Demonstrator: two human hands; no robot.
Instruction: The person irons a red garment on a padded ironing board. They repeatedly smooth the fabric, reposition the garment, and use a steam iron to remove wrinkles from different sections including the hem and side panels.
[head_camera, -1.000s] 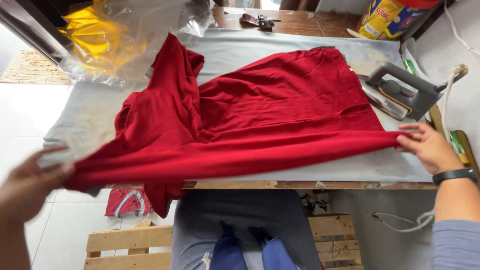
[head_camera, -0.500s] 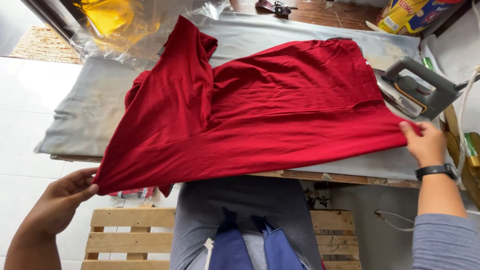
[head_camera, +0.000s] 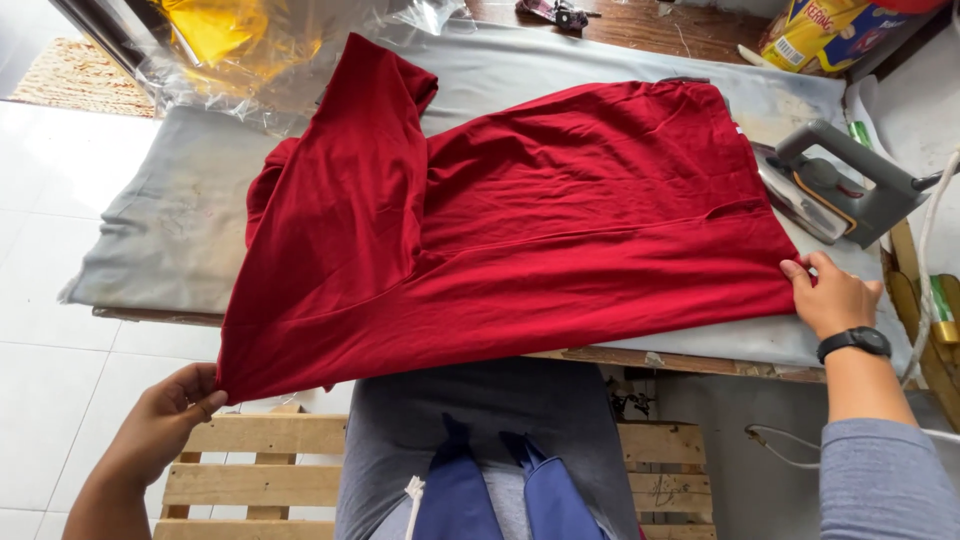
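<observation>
A red garment (head_camera: 520, 230) lies spread over a grey padded ironing table (head_camera: 170, 240), partly folded over itself on the left. My left hand (head_camera: 165, 420) pinches its lower left corner, pulled out past the table's front edge. My right hand (head_camera: 832, 295), with a black watch on the wrist, grips the garment's lower right corner on the table. The cloth is stretched between the two hands.
A grey iron (head_camera: 845, 185) rests at the table's right end, its white cord (head_camera: 925, 260) hanging down. Clear plastic wrap with something yellow (head_camera: 235, 45) lies at the back left. A yellow packet (head_camera: 820, 30) sits back right. A wooden pallet (head_camera: 270, 460) is under my legs.
My left hand has taken the lower left corner and drawn it down toward me off the table edge. The right hand stays at the right corner, and the cloth lies flatter.
</observation>
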